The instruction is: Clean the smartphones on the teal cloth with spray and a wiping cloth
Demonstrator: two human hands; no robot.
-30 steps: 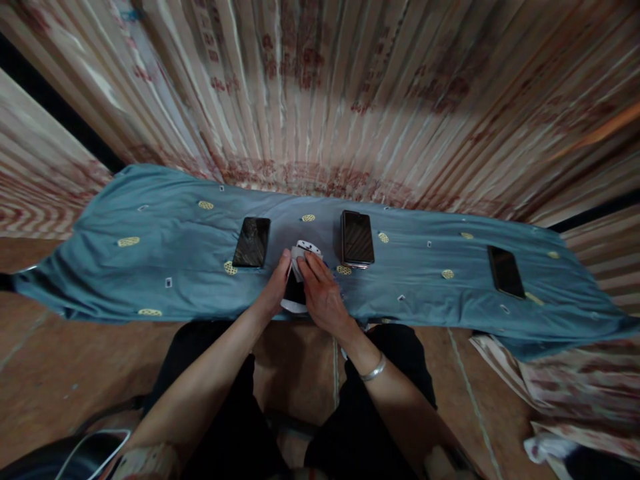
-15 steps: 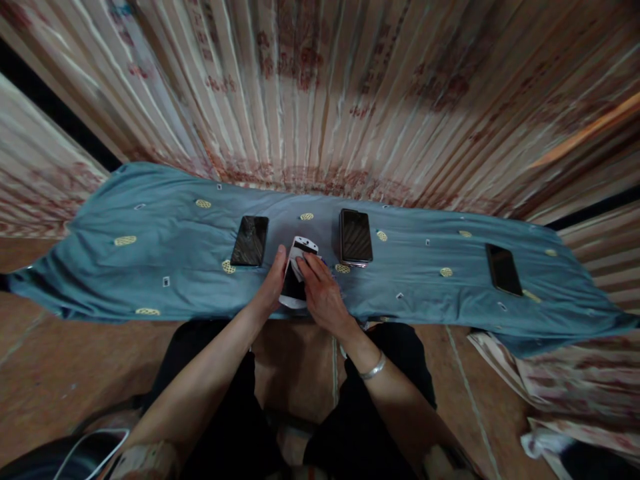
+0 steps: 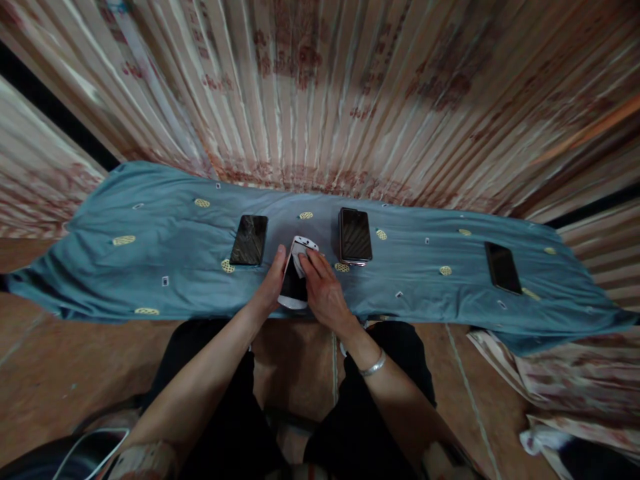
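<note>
A white-framed smartphone [image 3: 293,289] with a dark screen is tilted just above the near edge of the cloth-covered surface. My left hand [image 3: 271,281] grips its left side, thumb along the edge. Pressed against the upper part of the screen is a pale cloth [image 3: 299,257], pinched under the fingers of my right hand [image 3: 324,287]. That hand covers the phone's right side. To the left lies a black phone [image 3: 249,240], face up. A stack of dark phones [image 3: 356,235] sits to the right of my hands.
Another dark phone [image 3: 503,268] lies far to the right on the blue-green patterned cloth [image 3: 165,247]. Behind the surface hangs a pleated, flowered curtain [image 3: 320,100]. A white cable [image 3: 95,437] loops at the lower left, over a dark round object.
My right hand has shifted the cloth slightly on the screen, baring more of the phone's lower screen. The left hand keeps its hold, and the other phones stay put.
</note>
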